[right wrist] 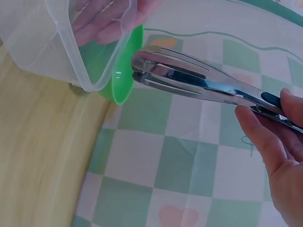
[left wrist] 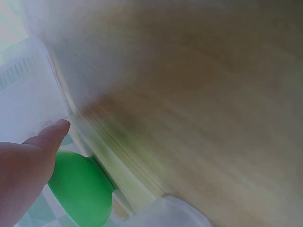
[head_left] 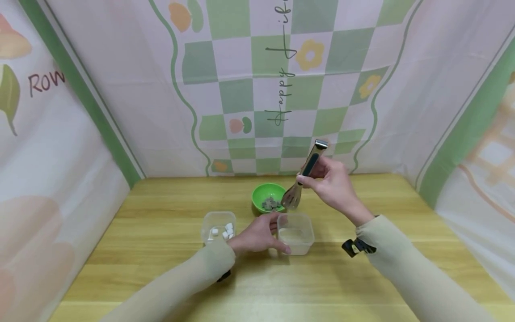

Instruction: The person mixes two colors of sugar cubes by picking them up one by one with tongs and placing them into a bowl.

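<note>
Metal tongs (head_left: 309, 168), pinched in the right hand (head_left: 333, 184), slant down-left, tips near the green bowl (head_left: 262, 192); the left hand (head_left: 259, 233) holds the clear container (head_left: 302, 249).

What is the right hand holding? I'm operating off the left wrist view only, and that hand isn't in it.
Observer: The right hand holds slotted metal tongs by the handle.
Operator: I can see the outside of a green bowl. Is anything inside?
Observer: Yes, the head view shows small grey-brown pieces in it.
Operator: And what stands to the left of the left hand?
Observer: A clear plastic container with small white cubes in it.
</note>
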